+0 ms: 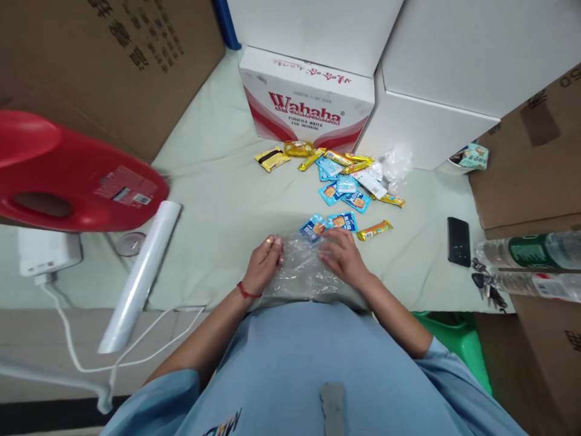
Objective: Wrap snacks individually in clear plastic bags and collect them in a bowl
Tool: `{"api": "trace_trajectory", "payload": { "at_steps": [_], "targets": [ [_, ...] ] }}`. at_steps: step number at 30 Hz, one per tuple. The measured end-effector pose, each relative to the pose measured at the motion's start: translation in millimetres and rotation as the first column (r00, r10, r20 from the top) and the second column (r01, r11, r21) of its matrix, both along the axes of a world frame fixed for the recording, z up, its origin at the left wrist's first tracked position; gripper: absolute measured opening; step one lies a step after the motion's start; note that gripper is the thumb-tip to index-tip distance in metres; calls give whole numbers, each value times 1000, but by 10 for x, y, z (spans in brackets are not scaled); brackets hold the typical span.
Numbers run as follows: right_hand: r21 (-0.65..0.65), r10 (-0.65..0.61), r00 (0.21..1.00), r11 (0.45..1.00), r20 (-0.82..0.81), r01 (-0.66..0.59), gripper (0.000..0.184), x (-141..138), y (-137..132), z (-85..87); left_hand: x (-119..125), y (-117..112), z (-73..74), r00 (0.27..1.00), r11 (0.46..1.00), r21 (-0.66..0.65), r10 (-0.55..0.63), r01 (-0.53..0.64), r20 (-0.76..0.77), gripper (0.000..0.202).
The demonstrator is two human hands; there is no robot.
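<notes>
Both your hands are at a clear bag [305, 266], which lies crumpled between them.
Well to the left of the bag stands a red jug [86, 169], with a white roll [140, 277] nearer the bag. Your left hand [264, 264] (the one with a ring and a red wristband) is at the bag's left edge, thumb and fingers pinching the film. At the bag's far edge lies a blue packet [312, 227]; whether it is inside, you cannot tell from here. Your right hand [344, 254] is over the bag's right side, fingers bent and slightly spread; whether they grip the film cannot be told. Just right of the bag, past that hand, lies a yellow stick pack [374, 230]; well to the bag's right, a black phone [458, 241].
</notes>
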State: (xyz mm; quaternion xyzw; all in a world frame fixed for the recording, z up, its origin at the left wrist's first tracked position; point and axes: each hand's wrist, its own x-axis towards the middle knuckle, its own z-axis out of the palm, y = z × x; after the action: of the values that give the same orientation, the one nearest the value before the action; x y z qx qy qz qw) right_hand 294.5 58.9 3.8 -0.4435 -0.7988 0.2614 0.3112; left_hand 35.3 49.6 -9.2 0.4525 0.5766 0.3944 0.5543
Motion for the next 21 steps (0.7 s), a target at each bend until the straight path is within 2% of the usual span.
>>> {"api": "trace_trajectory", "payload": {
  "at_steps": [2,4,7,8,10,13,15,17,21],
  "targets": [
    [-98,-117,983,990,-139,103,28,-56,77,-61,-3,-18,25,996,997,14,-71,70,50,52],
    [-314,-243,941,935,-236,163,33,-65,161,-108,-18,-30,48,992,990,64,-121,122,-26,54],
    [-655,-439,856,736,-273,169,38,-26,253,-145,-39,-28,54,974,988,116,-71,97,-213,41],
    [-720,-489,829,675,-273,161,40,-7,268,-149,-44,-20,45,975,993,108,-26,51,-222,38],
    [-774,-552,789,612,-271,163,41,32,276,-147,-61,2,17,983,996,61,74,-65,-167,42],
    [-787,-595,763,585,-254,194,41,79,257,-129,-123,49,-41,978,980,-13,199,-200,-56,43],
    [-799,-619,749,562,-234,215,42,94,247,-121,-201,84,-82,964,964,-31,261,-262,-53,41],
    [-807,-630,743,548,-225,221,43,92,248,-126,-313,111,-121,945,949,-41,307,-313,-112,38],
    [-793,-630,744,561,-221,239,43,60,278,-153,-596,100,-143,910,949,-11,298,-315,-287,33]
  ]
}}
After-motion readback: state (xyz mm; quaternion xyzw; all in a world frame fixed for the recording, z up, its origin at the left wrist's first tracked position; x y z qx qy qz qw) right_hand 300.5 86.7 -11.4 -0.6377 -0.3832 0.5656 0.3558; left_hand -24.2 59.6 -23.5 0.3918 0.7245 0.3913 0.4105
